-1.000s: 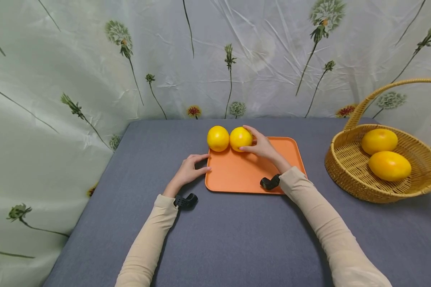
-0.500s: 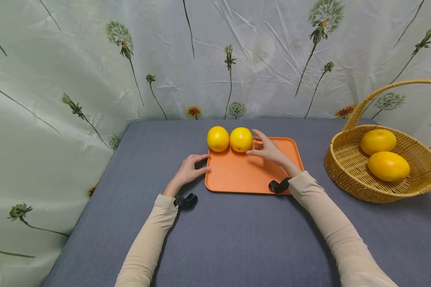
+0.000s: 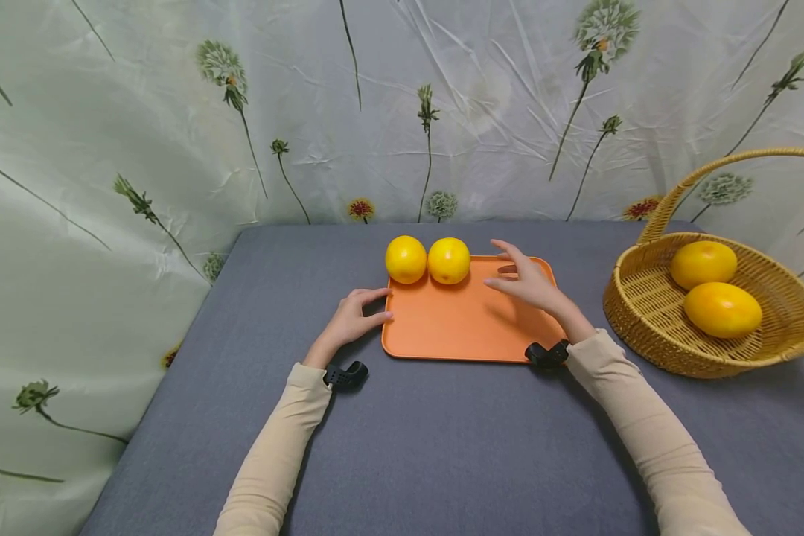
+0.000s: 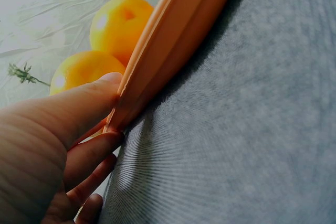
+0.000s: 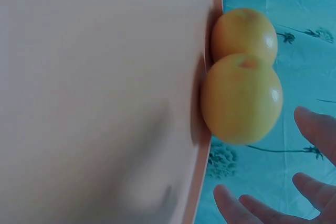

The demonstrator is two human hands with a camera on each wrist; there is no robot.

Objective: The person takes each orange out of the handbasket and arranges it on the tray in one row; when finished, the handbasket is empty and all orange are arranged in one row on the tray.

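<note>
An orange tray (image 3: 469, 327) lies on the grey table (image 3: 442, 447). Two yellow round fruits (image 3: 405, 259) (image 3: 449, 260) sit side by side at its far left corner. My left hand (image 3: 375, 305) holds the tray's left rim; in the left wrist view the thumb (image 4: 79, 108) lies on the rim (image 4: 173, 51) with fingers curled below it. My right hand (image 3: 512, 272) hovers open over the tray's far right part, fingers spread, a short gap right of the nearer fruit (image 5: 241, 98). It holds nothing.
A wicker basket (image 3: 643, 327) with a tall handle stands at the right and holds two larger yellow-orange fruits (image 3: 703, 264) (image 3: 722, 309). A flowered curtain (image 3: 174, 149) hangs behind and to the left of the table.
My right hand has let go of the right-hand fruit and drawn back to the right, fingers spreading. The fruits, tray and left hand have stayed put.
</note>
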